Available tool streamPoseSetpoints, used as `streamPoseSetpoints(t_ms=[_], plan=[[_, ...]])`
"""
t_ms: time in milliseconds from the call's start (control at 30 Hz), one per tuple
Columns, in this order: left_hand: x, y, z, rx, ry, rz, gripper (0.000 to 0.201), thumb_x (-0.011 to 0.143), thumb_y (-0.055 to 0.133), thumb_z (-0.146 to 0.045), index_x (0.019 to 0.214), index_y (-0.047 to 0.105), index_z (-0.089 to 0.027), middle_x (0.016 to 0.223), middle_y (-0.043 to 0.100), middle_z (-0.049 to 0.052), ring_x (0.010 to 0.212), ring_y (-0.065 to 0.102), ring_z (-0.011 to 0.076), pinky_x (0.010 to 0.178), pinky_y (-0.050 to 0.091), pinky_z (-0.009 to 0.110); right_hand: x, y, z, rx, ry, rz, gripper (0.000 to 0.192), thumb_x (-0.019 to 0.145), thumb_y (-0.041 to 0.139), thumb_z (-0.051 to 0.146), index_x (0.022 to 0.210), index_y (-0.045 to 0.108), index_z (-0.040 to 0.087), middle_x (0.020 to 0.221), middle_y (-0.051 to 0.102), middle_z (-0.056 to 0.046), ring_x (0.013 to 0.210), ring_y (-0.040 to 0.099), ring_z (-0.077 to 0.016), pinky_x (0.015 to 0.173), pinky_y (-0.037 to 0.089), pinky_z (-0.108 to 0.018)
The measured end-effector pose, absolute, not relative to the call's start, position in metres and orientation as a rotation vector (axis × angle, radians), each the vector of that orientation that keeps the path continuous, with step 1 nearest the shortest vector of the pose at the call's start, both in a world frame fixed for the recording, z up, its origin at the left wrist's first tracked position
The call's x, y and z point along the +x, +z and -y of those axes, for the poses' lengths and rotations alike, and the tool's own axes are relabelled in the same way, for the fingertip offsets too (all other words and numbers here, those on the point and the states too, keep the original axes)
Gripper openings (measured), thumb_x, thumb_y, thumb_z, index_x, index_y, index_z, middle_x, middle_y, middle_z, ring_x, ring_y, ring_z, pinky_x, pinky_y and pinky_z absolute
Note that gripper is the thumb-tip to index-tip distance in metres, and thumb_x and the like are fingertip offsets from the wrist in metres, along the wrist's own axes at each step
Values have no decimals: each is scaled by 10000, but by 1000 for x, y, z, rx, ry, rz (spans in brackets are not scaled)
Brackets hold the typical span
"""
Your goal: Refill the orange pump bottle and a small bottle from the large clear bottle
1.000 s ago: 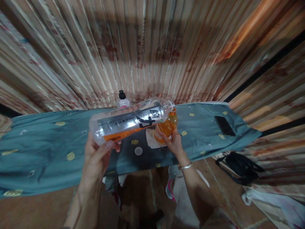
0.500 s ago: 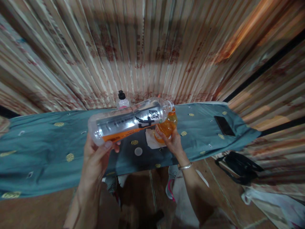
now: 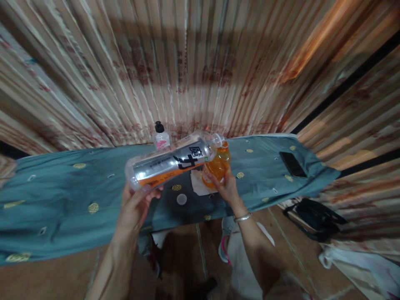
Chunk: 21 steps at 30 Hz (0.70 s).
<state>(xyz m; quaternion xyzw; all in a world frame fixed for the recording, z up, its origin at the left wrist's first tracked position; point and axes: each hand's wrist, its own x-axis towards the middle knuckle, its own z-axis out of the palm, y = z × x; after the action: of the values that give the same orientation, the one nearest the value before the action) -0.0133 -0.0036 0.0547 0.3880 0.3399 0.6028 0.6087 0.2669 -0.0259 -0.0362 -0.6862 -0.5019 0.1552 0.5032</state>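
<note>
My left hand (image 3: 139, 202) is closed round the base of a clear plastic bottle (image 3: 170, 162) with a silver and orange label. The bottle is tilted, its open neck pointing right at the mouth of a smaller bottle of orange liquid (image 3: 215, 166); whether the mouths touch I cannot tell. My right hand (image 3: 226, 185) is wrapped round that orange bottle, which stands upright on a folded white tissue (image 3: 198, 183). A round whitish bottle cap (image 3: 181, 199) lies on the cloth between my hands.
Behind the tilted bottle stands a small clear bottle with a black top (image 3: 161, 135). A phone (image 3: 293, 164) lies at the right on the green tablecloth (image 3: 68, 204). Striped curtains (image 3: 187, 62) hang close behind the table. A black bag (image 3: 312, 218) is below it at the right.
The clear bottle in my left hand has shifted right, its base further in and its label turned a little. My right hand and the orange bottle have hardly moved.
</note>
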Motion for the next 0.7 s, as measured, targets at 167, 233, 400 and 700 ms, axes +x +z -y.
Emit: streamPoseSetpoints(t_ms=[167, 233, 400, 700], plan=[[-8, 39, 4, 780, 1304, -756, 564, 608, 953, -332, 1112, 744, -186, 884, 792, 61, 646, 742, 202, 517, 590, 256, 266, -39, 25, -1654, 346, 1199, 682, 817, 728, 676, 1293, 591, 207, 1097, 809, -156, 1022, 793, -382, 853, 644, -497], [-5, 33, 4, 719, 1276, -751, 581, 593, 961, -358, 1100, 744, -173, 885, 797, 71, 665, 751, 206, 543, 611, 256, 267, -41, 24, -1650, 341, 1206, 688, 818, 731, 672, 1297, 591, 199, 1107, 807, -161, 1029, 792, -377, 861, 644, -489], [5, 22, 3, 538, 1281, -730, 506, 691, 910, -471, 1056, 743, -164, 882, 794, 87, 621, 732, 199, 497, 578, 234, 268, -44, 24, -1646, 341, 1215, 740, 830, 729, 673, 1347, 573, 166, 1144, 800, -190, 1058, 787, -387, 892, 640, -504], [15, 23, 3, 182, 1171, -643, 308, 949, 634, -414, 1132, 691, -173, 896, 731, 104, 579, 582, 133, 401, 428, 154, 264, -43, 25, -1672, 370, 1195, 970, 789, 760, 702, 1519, 453, 142, 1267, 770, -224, 1114, 779, -409, 899, 637, -519]])
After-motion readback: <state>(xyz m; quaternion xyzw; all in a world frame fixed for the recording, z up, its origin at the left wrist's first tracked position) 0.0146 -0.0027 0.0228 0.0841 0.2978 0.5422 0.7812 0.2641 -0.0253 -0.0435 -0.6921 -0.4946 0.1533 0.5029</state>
